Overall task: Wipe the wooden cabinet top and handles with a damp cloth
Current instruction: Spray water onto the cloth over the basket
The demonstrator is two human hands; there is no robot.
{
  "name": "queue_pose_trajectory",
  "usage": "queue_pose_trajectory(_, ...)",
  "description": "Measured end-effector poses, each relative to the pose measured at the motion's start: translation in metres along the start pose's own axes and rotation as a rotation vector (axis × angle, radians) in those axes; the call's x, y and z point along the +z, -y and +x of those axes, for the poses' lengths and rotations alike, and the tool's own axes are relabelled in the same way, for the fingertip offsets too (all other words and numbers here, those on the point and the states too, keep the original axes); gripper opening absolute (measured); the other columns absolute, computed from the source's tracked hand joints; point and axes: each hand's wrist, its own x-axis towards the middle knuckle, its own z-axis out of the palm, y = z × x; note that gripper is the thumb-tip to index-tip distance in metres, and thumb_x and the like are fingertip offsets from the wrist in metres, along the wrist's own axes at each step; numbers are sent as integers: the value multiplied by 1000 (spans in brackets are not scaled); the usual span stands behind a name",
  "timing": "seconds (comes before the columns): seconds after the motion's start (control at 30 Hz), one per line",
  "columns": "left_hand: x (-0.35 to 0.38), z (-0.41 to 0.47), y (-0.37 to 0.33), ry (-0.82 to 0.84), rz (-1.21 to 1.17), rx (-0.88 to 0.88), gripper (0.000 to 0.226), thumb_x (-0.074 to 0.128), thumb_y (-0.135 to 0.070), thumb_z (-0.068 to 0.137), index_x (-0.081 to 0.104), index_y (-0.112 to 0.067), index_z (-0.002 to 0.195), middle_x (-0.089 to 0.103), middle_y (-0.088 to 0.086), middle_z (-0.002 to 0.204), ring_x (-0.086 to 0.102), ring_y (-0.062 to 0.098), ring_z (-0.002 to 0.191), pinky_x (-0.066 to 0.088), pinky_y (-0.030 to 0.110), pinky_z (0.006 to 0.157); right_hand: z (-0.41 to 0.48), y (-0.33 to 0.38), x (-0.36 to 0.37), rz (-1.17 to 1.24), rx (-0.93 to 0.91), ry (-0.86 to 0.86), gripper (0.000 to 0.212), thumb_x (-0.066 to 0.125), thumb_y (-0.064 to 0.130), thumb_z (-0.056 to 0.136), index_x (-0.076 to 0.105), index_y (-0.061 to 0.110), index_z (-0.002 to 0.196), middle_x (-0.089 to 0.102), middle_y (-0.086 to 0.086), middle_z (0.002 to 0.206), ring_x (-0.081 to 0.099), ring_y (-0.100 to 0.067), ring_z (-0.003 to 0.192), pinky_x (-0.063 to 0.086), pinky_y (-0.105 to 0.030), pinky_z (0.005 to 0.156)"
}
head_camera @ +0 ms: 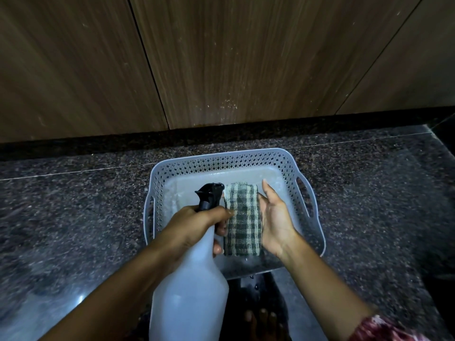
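We see the left hand (194,227) wrapped around the neck of the spray bottle (189,291), nozzle beside the cloth (242,222). The folded cloth lies across the right hand (275,220), fingers spread flat beneath it, above the basket (302,168) on the floor (73,205), near the cabinet (221,57).

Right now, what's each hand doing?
Left hand: closed around the spray bottle.
Right hand: open, palm against the cloth, over the basket.
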Motion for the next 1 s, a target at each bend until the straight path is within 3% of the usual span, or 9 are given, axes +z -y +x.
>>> queue_pose_trajectory(0.13,-3,3,3,-18,-7,-32,26,73,-25,69,64,-10,49,57,10,47,52,22,34,44,24,41,0,-1,1,6,-6,22,62,34,54,93,60,4,119,68,-16,105,64,-28,90,51,-40,82)
queue_pose_trajectory(0.27,-1,0,0,74,-41,-95,31,79,-33,54,71,-7,68,69,8,58,52,20,34,44,22,39,1,-2,1,-13,-9,51,60,32,55,94,63,6,111,72,-13,90,69,-25,78,53,-36,73)
queue_pose_trajectory(0.33,0,-1,0,75,-11,-80,33,80,-34,51,70,-7,67,69,6,58,53,20,35,44,22,40,2,-3,1,-24,-7,62,60,31,55,94,64,8,107,74,-11,85,70,-23,74,53,-34,68)
queue_pose_trajectory(0.47,-1,0,4,-25,34,-18,31,75,-30,66,60,-10,47,57,8,46,53,21,34,44,22,42,3,-3,2,-28,-4,45,61,33,55,93,61,6,116,72,-12,94,69,-24,80,51,-36,73)
queue_pose_trajectory(0.67,4,-2,2,-2,-54,-36,23,74,-28,71,68,-8,63,68,5,56,52,19,33,42,20,37,3,-4,4,-13,-1,71,63,32,56,93,61,5,114,70,-15,91,67,-28,78,52,-40,77)
queue_pose_trajectory(0.77,1,0,5,-57,-25,-22,26,74,-28,67,64,-9,53,60,5,46,52,22,33,42,21,38,2,-4,5,-21,-4,60,64,33,56,92,61,4,117,69,-16,99,66,-28,85,52,-39,80)
queue_pose_trajectory(0.83,-1,1,5,-79,-35,-17,24,73,-27,65,66,-4,61,54,7,43,52,22,33,43,23,40,1,-4,5,-28,1,59,64,32,56,93,61,5,118,69,-15,102,67,-27,86,53,-37,76)
queue_pose_trajectory(0.9,-3,1,4,-58,-73,-40,23,72,-25,69,68,-3,66,56,8,44,50,21,32,43,23,38,0,-3,5,-25,7,63,64,32,55,93,61,4,118,71,-15,100,68,-26,83,54,-37,73)
queue_pose_trajectory(1.0,-4,1,3,19,-97,-80,24,73,-28,70,70,-10,54,66,8,54,50,19,33,43,21,38,-1,-3,7,-27,7,62,65,32,55,93,59,3,120,69,-17,99,67,-28,83,52,-40,80)
